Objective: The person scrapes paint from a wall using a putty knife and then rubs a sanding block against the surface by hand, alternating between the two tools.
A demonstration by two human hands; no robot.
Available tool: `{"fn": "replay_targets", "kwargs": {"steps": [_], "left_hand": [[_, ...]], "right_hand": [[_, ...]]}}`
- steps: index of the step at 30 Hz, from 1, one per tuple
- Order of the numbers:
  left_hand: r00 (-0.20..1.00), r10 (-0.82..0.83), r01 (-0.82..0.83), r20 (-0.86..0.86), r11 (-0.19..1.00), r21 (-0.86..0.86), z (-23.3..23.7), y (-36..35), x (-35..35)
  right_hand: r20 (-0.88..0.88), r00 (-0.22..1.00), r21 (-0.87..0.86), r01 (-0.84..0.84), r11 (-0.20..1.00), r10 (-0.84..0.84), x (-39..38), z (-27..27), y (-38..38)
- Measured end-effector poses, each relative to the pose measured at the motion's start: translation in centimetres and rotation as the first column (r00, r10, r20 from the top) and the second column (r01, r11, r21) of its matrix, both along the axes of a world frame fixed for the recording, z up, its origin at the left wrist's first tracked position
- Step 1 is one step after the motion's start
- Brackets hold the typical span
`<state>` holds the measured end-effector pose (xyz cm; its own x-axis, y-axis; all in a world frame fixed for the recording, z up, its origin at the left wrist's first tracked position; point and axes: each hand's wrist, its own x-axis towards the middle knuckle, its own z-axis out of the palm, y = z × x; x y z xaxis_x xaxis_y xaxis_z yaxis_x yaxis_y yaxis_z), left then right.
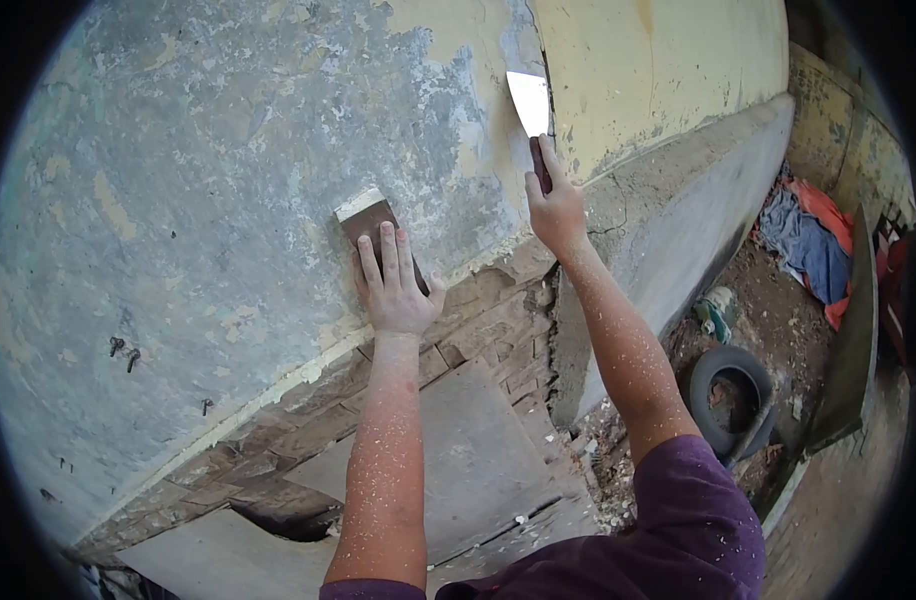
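Note:
My left hand (398, 290) presses a brown sanding block (366, 214) with a pale end against the peeling wall (228, 180). Its fingers lie along the block's face, and the thumb is at the right side. The block's underside is hidden. In my right hand (556, 210) is a putty knife (530, 105), gripped by its dark handle with the thumb stretched along it. The bright, wide blade points upward beside the vertical crack where the grey, patchy wall meets the yellow wall (668, 70). White flakes speckle both forearms.
Below the plaster runs a rough brick ledge (478, 320), with grey boards (468, 440) under it. At right, a tyre (730, 400) lies on littered ground near blue and red cloth (808, 240). Nails (133, 358) stick out of the wall at lower left.

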<state>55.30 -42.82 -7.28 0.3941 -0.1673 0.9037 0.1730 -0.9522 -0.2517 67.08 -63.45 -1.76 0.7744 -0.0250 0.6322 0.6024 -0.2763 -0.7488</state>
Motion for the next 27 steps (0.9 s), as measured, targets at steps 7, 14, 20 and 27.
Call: {"fn": "replay_targets", "kwargs": {"steps": [7,14,20,27], "left_hand": [[1.000,-0.022,0.022,-0.011,1.000,0.003,-0.1,0.2,-0.1],[1.000,-0.011,0.012,0.027,0.999,-0.051,0.0,0.7,-0.1],[0.998,-0.053,0.054,0.013,0.998,-0.038,-0.1,0.5,-0.1],[0.993,-0.112,0.114,0.024,0.992,-0.059,-0.1,0.4,-0.4]], "right_hand": [[0.101,0.983,-0.101,-0.140,0.985,0.150,-1.4,-7.4,-0.6],[0.368,0.927,0.028,-0.085,0.996,0.069,0.8,5.2,2.2],[0.323,0.927,-0.194,-0.131,0.972,0.189,-3.5,0.2,0.9],[0.429,0.900,-0.035,-0.067,0.997,0.076,-2.8,18.5,3.7]]}}
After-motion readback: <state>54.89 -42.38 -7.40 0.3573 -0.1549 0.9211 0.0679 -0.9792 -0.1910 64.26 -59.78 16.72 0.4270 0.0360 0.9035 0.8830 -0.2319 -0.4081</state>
